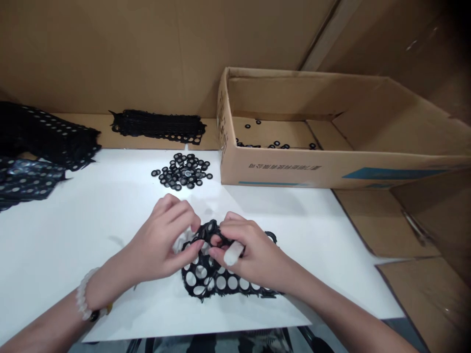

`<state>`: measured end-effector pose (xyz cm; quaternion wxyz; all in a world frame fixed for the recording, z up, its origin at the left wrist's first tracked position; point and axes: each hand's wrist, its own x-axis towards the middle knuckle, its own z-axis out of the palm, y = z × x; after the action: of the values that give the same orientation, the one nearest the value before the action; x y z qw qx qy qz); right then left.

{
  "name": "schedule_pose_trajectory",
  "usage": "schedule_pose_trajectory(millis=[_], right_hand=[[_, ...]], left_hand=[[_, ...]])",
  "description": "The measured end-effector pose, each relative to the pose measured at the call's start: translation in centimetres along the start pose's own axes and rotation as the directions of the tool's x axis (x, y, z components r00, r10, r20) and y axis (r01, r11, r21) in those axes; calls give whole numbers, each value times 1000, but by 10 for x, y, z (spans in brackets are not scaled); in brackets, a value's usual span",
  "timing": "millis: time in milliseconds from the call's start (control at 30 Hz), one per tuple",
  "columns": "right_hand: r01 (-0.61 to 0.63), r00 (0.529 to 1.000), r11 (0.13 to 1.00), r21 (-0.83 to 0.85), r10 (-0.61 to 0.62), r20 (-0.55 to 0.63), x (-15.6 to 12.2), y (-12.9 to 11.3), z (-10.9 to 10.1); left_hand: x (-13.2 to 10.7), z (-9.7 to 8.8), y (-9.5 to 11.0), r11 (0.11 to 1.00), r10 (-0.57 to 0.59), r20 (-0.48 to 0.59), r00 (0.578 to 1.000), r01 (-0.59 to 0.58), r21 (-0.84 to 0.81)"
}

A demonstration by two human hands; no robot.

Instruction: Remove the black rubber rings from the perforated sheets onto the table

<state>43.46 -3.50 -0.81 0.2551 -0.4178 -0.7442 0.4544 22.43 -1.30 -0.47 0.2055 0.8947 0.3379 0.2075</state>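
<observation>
Black punched sheet [210,290] sits pinched tight between left hand [160,247] and right hand [257,257]; loose black washers [182,171] lie ahead of the grip.

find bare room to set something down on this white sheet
The white sheet is free left of the left hand, below the punched black strips, and right of the right hand, by the cardboard box. Crowded: the black ring pile and the punched piece under both hands.

A black perforated sheet [212,290] lies bunched up.
</observation>
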Motion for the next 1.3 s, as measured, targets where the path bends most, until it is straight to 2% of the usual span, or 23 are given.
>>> schedule_pose_trajectory(millis=[67,100,167,233,267,300,367,400,433,467,533,600,633,700,800,900,967,1033,1067,1133,1167,1233,1300], right_hand=[[-5,1000,1000,11,5,-14,0,-1,0],[-14,1000,1000,16,15,-23,0,-1,0],[-37,998,999,28,38,-46,-1,-1,0],[-48,996,998,28,50,-77,-1,-1,-1],[-49,994,999,20,51,-93,-2,0,-1],[-50,993,999,8,50,-109,-2,1,-2],[-52,991,999,-15,50,-126,-3,2,-2],[-52,990,998,-22,48,-129,-3,2,-3],[-51,991,998,-26,47,-129,-3,2,-3],[-50,991,998,-30,46,-127,-2,1,-2],[-48,992,998,-41,43,-121,-2,0,-2],[-46,994,997,-56,39,-107,-2,-1,0],[-45,994,997,-62,39,-98,-2,-2,1],[-51,996,996,-69,45,-83,-2,-2,2],[-57,996,996,-68,52,-71,-2,-2,3],[-38,997,996,-86,32,-75,-2,-2,2],[-20,997,994,-107,13,-70,-2,-2,1],[2,999,993,-116,-7,-47,-1,-2,0],[17,999,993,-114,-21,-33,-1,-2,0],[43,999,993,-106,-45,-11,-1,-2,0],[45,999,994,-103,-46,-5,-1,-1,0],[14,1000,995,-96,-16,-15,-1,-1,0],[-36,998,997,-74,32,-57,-1,0,-1]], left_hand=[[1,-1,1,998,12,125,992,-4,-65],[1,-1,2,992,13,145,989,5,-128],[1,1,1,957,-15,111,994,46,-288],[1,3,-5,881,-137,15,990,129,-455],[2,4,-10,828,-250,-42,967,191,-527],[3,4,-15,772,-378,-92,921,258,-581],[5,1,-29,693,-594,-147,791,409,-594],[7,-1,-36,693,-647,-158,746,490,-529],[8,-3,-42,713,-668,-152,729,568,-410],[9,-6,-47,739,-667,-143,731,624,-253],[9,-8,-55,745,-655,-128,745,665,58],[8,-8,-59,707,-664,-142,734,679,200],[8,-7,-61,695,-679,-159,717,697,176],[8,-4,-65,694,-711,-180,680,720,-23],[9,-3,-68,716,-697,-269,665,619,-324],[11,-5,-61,786,-618,-404,674,514,-344],[11,-5,-49,793,-593,-317,741,466,-393],[9,-2,-34,717,-550,-59,833,435,-545],[9,0,-26,644,-502,85,861,438,-627],[8,5,-16,503,-394,309,866,484,-716],[7,8,-12,460,-364,369,855,509,-727],[7,11,-8,454,-368,393,843,531,-715],[7,13,-7,510,-403,348,847,523,-683]])
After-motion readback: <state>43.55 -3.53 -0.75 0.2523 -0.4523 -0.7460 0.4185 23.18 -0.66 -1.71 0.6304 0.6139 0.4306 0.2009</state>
